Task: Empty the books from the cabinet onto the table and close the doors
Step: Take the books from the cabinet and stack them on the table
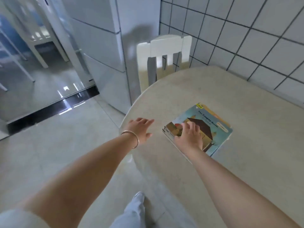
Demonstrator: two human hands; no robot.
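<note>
A small stack of thin books [212,127] lies on the beige oval table [222,89]; the top cover is light blue with a brown house. My right hand [189,137] rests on the stack's near left corner, fingers curled over its edge. My left hand [141,129], a bracelet on its wrist, hovers open above the table's left edge, holding nothing. No cabinet with books shows in this view.
A white chair [164,51] stands at the table's far end against a tall white fridge [102,46]. A tiled wall [246,33] runs along the right. To the left, glossy floor leads through a glass doorway [41,71]. My leg [131,211] is below.
</note>
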